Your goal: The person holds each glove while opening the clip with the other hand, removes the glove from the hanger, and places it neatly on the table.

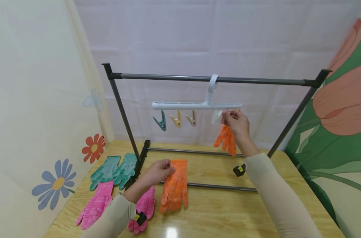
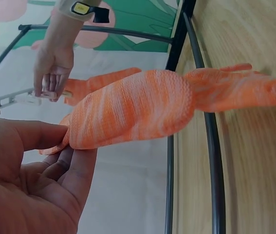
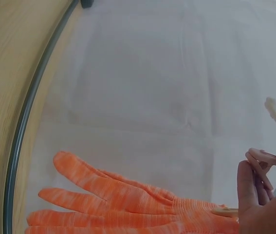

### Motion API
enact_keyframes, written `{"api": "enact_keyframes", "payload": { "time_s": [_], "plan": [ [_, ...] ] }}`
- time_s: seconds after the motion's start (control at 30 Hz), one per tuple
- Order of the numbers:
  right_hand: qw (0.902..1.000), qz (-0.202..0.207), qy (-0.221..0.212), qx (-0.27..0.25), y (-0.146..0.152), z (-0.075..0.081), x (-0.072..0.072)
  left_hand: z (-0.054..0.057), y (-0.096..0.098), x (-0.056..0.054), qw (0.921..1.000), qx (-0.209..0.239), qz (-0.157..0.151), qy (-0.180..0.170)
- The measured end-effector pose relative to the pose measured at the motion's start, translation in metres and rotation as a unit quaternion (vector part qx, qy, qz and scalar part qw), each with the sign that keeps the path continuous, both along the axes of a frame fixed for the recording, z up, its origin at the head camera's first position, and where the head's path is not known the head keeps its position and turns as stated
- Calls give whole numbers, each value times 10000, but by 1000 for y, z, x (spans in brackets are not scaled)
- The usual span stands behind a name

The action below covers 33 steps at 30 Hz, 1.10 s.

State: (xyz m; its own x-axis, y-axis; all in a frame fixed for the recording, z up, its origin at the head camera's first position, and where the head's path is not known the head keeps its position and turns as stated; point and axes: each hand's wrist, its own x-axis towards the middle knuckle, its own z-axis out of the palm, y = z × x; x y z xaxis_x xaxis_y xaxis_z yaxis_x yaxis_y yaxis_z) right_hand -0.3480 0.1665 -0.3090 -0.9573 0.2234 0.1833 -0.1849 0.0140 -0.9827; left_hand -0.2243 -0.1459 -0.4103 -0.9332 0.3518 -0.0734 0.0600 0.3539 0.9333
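My left hand (image 1: pixel 158 172) pinches an orange knit glove (image 1: pixel 175 188) by its cuff; the fingers of the glove hang down over the table. In the left wrist view this glove (image 2: pixel 133 109) stretches away from my thumb and fingertips. My right hand (image 1: pixel 236 123) is up at the right end of a white hanger (image 1: pixel 180 106). It pinches a pinkish clothespin (image 3: pixel 258 165), seen in the right wrist view. Beside it, a second orange glove (image 3: pixel 128 207) hangs by its cuff from a yellowish clothespin (image 3: pixel 225 212). A white clothespin (image 1: pixel 216 116) hangs just left of that hand.
The hanger hooks over the top bar of a dark rack (image 1: pixel 168 77). Green (image 1: pixel 161 121), yellow (image 1: pixel 177 119) and brown (image 1: pixel 192 119) clothespins hang from it. Teal gloves (image 1: pixel 106 170) and pink gloves (image 1: pixel 98 201) lie at the left on the wooden table (image 1: pixel 216 211).
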Motion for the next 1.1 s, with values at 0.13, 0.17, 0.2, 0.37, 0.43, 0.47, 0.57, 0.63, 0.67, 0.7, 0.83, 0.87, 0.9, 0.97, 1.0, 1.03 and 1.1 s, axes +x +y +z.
{"api": "enact_keyframes", "payload": {
  "time_s": [0.13, 0.17, 0.2, 0.37, 0.43, 0.47, 0.57, 0.63, 0.67, 0.7, 0.83, 0.87, 0.9, 0.97, 1.0, 1.03, 1.1],
  "plan": [
    [9999, 62, 82, -121, 1, -1, 0, -4, -1, 5, 9998, 139, -92, -133],
    [9997, 81, 110, -178, 1, -1, 0, -5, -2, 5, 9996, 174, -96, -202],
    [9996, 87, 135, -218, 1, -2, 0, -6, -2, 6, 9993, 224, -100, -269],
    [9994, 106, 150, -292, 2, -2, 1, -12, -4, 7, 9985, 302, -71, -445],
    [9994, 92, 154, -296, 3, -3, 1, -14, -4, 8, 9986, 292, -39, -440],
    [9994, 87, 158, -305, 3, -3, 2, -16, -4, 8, 9986, 298, -30, -424],
    [9991, 71, 183, -383, 2, -4, 2, -21, -5, 8, 9986, 318, 5, -424],
    [9993, 43, 181, -328, 3, -4, 3, -24, -4, 8, 9985, 329, 39, -439],
    [9993, 37, 181, -322, 3, -4, 3, -26, -5, 8, 9984, 334, 53, -448],
    [9994, 20, 182, -280, 3, -4, 4, -27, -5, 7, 9982, 335, 82, -481],
    [9998, -48, 182, -97, 4, -4, 6, -32, -6, 7, 9977, 337, 166, -563],
    [9998, -55, 179, -78, 5, -4, 6, -33, -6, 7, 9975, 344, 174, -589],
    [9998, -79, 176, -18, 5, -4, 7, -34, -7, 6, 9974, 354, 179, -603],
    [9998, -67, 174, -14, 5, -4, 7, -37, -8, 5, 9973, 365, 181, -614],
    [9998, -65, 169, 23, 5, -4, 8, -39, -9, 5, 9972, 371, 190, -618],
    [9998, -50, 168, -2, 5, -4, 8, -41, -11, 4, 9973, 372, 200, -594],
    [9998, 20, 180, -83, 6, -5, 8, -45, -13, 2, 9972, 387, 254, -581]
  ]
}}
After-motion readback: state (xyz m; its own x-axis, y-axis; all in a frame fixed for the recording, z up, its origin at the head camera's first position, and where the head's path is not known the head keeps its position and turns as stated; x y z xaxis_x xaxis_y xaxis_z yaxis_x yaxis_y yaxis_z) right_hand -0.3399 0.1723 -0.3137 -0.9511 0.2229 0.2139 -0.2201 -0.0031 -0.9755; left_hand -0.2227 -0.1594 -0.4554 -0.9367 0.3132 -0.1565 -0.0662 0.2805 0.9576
